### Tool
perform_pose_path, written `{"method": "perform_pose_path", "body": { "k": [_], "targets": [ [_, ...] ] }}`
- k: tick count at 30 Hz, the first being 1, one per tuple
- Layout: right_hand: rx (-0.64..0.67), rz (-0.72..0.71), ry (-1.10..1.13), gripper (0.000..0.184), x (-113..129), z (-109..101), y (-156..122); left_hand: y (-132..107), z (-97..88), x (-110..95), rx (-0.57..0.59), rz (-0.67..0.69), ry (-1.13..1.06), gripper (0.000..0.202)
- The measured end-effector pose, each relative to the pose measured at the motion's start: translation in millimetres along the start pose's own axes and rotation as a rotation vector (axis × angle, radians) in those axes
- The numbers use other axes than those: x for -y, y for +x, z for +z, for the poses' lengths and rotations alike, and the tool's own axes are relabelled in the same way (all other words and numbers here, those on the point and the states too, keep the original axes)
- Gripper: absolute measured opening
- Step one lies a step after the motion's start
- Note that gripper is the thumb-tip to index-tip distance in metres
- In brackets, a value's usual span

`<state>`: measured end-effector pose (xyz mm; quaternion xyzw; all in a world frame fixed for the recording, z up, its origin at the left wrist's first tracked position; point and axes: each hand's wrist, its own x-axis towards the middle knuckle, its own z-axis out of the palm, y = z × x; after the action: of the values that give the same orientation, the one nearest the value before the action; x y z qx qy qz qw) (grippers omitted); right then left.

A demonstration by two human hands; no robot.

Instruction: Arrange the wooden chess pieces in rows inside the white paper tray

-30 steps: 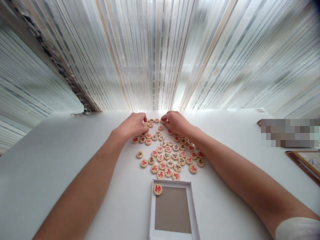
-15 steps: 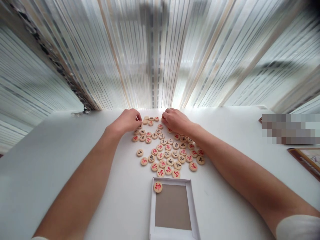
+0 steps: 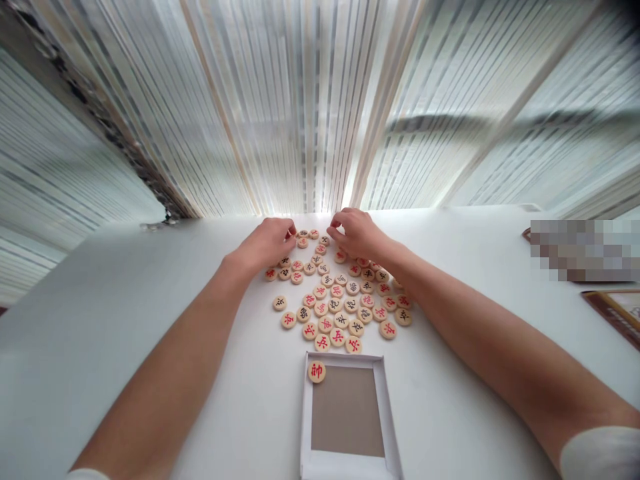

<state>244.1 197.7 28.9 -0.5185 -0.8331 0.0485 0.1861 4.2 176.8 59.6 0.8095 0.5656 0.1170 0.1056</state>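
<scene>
Fingers of left hand (image 3: 266, 244) and right hand (image 3: 358, 234) curl on chess pieces (image 3: 341, 319) at 12 o'clock; grasp unclear.

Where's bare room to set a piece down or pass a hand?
Wide bare table left of the left forearm, and right of the right forearm up to the framed board. The box is bare except one piece in its far-left corner. Crowded: the pieces spread from the box to the left hand and right hand.

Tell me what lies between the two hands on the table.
In the head view, a few round wooden game pieces lie on the white table between the left hand and the right hand.
</scene>
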Motion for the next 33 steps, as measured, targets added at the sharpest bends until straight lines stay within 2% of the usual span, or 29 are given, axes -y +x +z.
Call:
{"method": "perform_pose_path", "body": {
  "k": [6,10,15,19,24,33],
  "targets": [
    [-0.034,-0.007,0.06,0.021,-4.8,-6.6,-1.9,3.1,-2.5,6.0,-0.001,-0.001,0.005,0.017],
    [-0.055,-0.015,0.094,0.021,-4.2,-10.4,-2.9,6.5,4.5,13.0,-0.072,-0.023,0.021,0.015],
    [-0.089,-0.021,0.122,0.02,-3.2,-14.7,-3.3,10.9,15.6,14.2,-0.134,0.003,0.03,0.04],
    [-0.121,-0.019,0.133,0.021,-5.4,-19.3,-3.0,15.1,18.8,10.3,-0.087,0.044,0.042,0.033],
    [-0.172,-0.028,0.146,0.021,-9.4,-25.1,-2.5,13.5,15.2,3.2,-0.059,0.016,0.07,0.023],
    [-0.258,-0.006,0.157,0.019,-17.2,-48.8,-9.9,12.7,18.9,-4.6,-0.103,-0.001,0.114,0.032]
  ]
}}
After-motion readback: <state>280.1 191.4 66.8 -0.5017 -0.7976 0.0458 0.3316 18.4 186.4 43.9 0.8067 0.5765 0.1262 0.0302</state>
